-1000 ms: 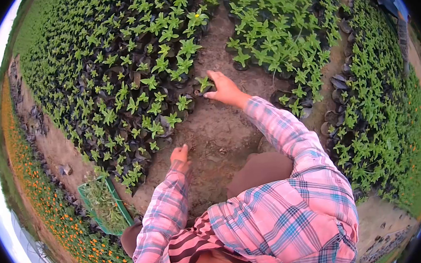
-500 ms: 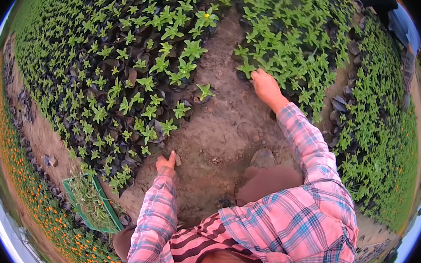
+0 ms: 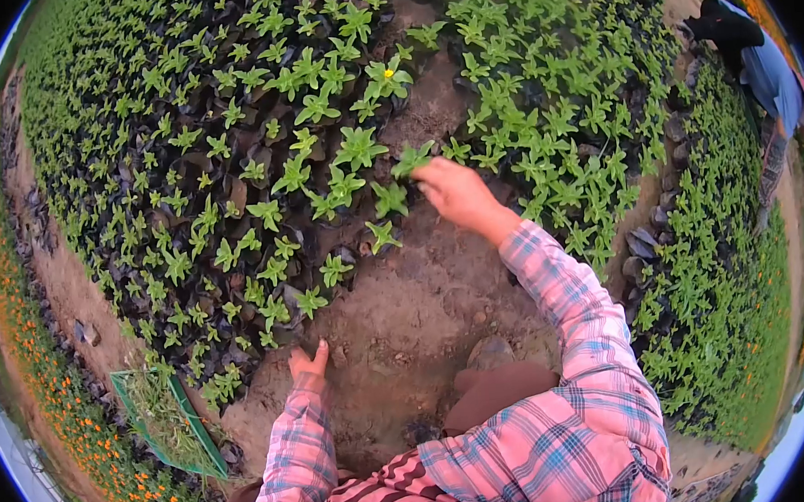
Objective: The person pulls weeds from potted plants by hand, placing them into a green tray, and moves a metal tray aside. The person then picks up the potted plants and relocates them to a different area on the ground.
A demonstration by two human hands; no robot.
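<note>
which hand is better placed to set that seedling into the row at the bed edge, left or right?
Right. The right hand grips the seedling right beside the bed's edge row; the left hand is pressed on the bare soil path near the body, apparently bracing.

Carrier: ground [image 3: 415, 297], bare brown cloddy soil, a path between two blocks
Left of path: seedling bags [image 3: 226, 170], black, upright, packed touching
Right of path: more bags, denser green
Near-left corner: green crate [image 3: 165, 425] holding cut greenery
Contact: left hand [image 3: 309, 362] flat on the soil
</note>
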